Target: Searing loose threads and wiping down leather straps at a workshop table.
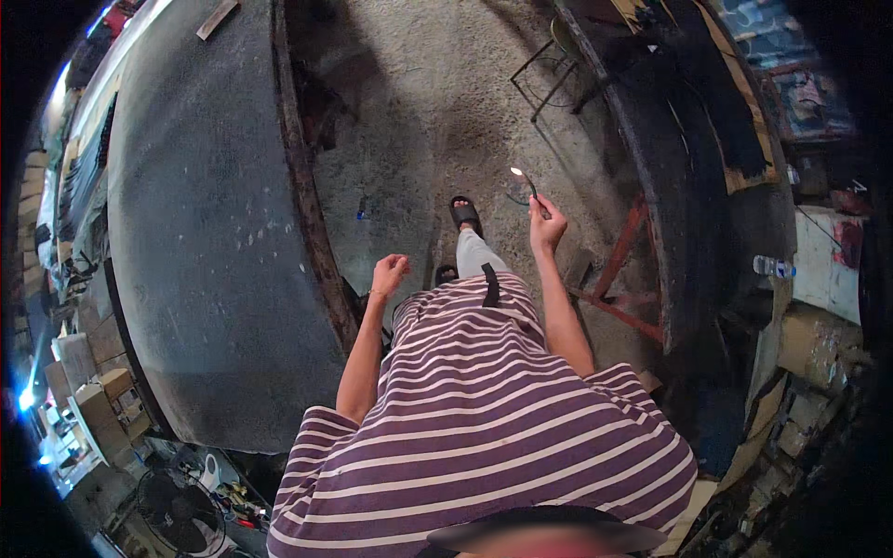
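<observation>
Raised ahead of my body over the concrete floor, my right hand (pixel 549 223) is closed round a thin, dark, curved piece with a bright white tip (pixel 517 172). A second thin dark strand bends out beside it; its exact kind is too small to tell. My left hand (pixel 391 276) hangs in the air near the edge of the left table, fingers curled in, with nothing visible in them. Between my hands a short black strap (pixel 490 285) lies against my striped shirt (pixel 465 372).
A large grey-topped table (pixel 214 232) stands along my left. On the right is a dark table (pixel 670 186) with a red metal brace (pixel 621 246) under it. A metal-legged stool (pixel 549 79) stands ahead. A fan (pixel 177 511), cardboard boxes (pixel 819 349) and a plastic bottle (pixel 774 267) line the sides.
</observation>
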